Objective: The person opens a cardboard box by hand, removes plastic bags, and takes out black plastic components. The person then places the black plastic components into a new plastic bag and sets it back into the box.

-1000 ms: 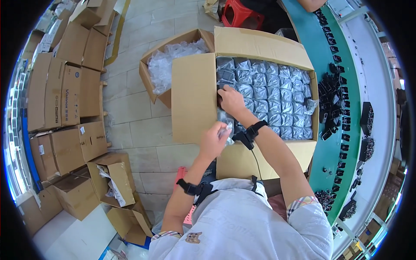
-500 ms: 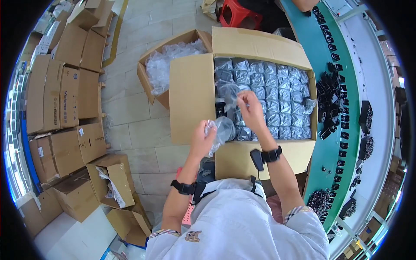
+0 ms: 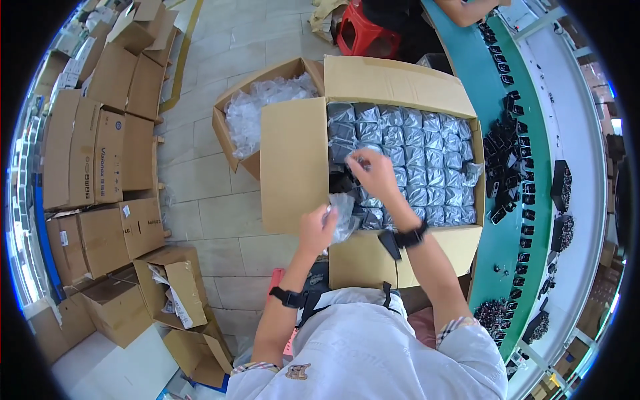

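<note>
Carton (image 3: 293, 163): packs (image 3: 417, 157) in rows; left flap beside left hand
Box (image 3: 251, 165): partly behind that flap
Right hand (image 3: 375, 173): over leftmost packs, thumb and fingertips nearly meeting; cannot tell if holding
Left hand (image 3: 316, 232): nearer bag, fingers closed on it
Bag (image 3: 343, 217): just right of left hand, long axis running away from body

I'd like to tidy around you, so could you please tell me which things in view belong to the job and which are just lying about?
Apparently in the job:
clear plastic bag, in left hand
silvery packets, near right hand
open cardboard carton around them

Seemingly lying about:
red plastic stool
stacked cartons, far left
open cardboard boxes, lower left
</note>
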### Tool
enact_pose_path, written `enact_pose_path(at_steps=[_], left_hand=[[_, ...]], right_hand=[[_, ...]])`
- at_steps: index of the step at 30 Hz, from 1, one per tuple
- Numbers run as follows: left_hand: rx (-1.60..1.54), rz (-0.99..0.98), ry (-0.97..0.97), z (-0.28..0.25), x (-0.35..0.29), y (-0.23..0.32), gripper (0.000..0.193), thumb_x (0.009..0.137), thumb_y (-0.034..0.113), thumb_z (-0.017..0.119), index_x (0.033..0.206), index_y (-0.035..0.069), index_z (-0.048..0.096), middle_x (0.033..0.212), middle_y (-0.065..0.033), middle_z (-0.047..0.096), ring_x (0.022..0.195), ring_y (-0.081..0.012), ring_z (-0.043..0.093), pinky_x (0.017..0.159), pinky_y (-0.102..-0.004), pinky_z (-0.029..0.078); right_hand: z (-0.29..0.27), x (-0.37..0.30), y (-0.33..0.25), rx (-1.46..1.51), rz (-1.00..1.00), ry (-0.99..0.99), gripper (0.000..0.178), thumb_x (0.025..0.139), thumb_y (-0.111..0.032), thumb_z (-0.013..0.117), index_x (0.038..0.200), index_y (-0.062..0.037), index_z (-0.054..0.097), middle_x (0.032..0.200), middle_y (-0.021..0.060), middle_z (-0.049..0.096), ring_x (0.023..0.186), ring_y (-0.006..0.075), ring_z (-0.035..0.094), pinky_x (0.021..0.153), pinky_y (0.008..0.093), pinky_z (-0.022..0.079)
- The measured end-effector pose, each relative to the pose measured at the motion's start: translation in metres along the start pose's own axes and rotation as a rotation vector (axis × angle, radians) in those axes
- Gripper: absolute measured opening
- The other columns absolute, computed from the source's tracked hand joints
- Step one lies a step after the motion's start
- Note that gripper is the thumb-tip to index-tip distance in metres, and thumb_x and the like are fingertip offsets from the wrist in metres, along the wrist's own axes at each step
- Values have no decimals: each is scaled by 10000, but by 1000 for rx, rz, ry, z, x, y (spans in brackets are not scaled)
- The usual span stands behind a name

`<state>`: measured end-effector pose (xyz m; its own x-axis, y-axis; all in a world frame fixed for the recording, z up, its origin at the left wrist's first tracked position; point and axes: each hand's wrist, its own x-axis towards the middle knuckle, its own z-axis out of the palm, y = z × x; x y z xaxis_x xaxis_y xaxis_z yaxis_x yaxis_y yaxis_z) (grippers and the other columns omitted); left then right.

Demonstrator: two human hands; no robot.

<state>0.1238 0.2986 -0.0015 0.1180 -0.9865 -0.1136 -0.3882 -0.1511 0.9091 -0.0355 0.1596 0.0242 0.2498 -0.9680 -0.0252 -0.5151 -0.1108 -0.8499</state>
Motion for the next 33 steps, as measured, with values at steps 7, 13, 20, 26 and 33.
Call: enact_pose_path(at_steps=[7, 13, 20, 26, 33], left_hand=[[-41, -8, 29, 2, -23, -12, 307, 935, 220, 599, 740, -10, 542, 618, -90, 481, 603, -104, 428, 534, -336, 360], [-234, -185, 86, -23, -18, 0, 167, 917, 152, 627, 820, 20, 593, 730, 28, 544, 715, -75, 492, 627, -267, 408], [-421, -98, 192, -11, 19, 71, 174, 830, 122, 734, 918, 16, 628, 807, -27, 619, 726, -133, 568, 689, -290, 473], [51, 106, -99, 7, 29, 39, 225, 834, 229, 728, 825, 42, 604, 664, -89, 630, 565, -230, 557, 568, -386, 447], [-386, -294, -73, 0, 8, 10, 249, 852, 208, 707, 747, 11, 596, 651, -31, 593, 607, -183, 571, 567, -354, 427]], right_hand=[[60, 71, 35, -536, -114, 9, 134, 755, -60, 577, 854, -51, 667, 1002, 166, 577, 940, 361, 605, 784, 446, 530], [61, 51, 39, -284, -209, 260, 113, 831, -119, 653, 816, -23, 594, 885, 143, 566, 783, 332, 622, 690, 421, 524], [-23, -30, -33, 143, -69, 152, 166, 858, -152, 674, 837, -5, 598, 800, 140, 582, 700, 322, 613, 616, 386, 490], [-34, -60, -36, 210, 28, -130, 188, 878, -177, 693, 890, 5, 649, 723, 80, 640, 627, 94, 566, 586, 262, 467], [-40, -3, 6, 127, 20, -40, 191, 867, -185, 689, 937, -10, 664, 788, 68, 667, 703, 145, 618, 651, 298, 500]])
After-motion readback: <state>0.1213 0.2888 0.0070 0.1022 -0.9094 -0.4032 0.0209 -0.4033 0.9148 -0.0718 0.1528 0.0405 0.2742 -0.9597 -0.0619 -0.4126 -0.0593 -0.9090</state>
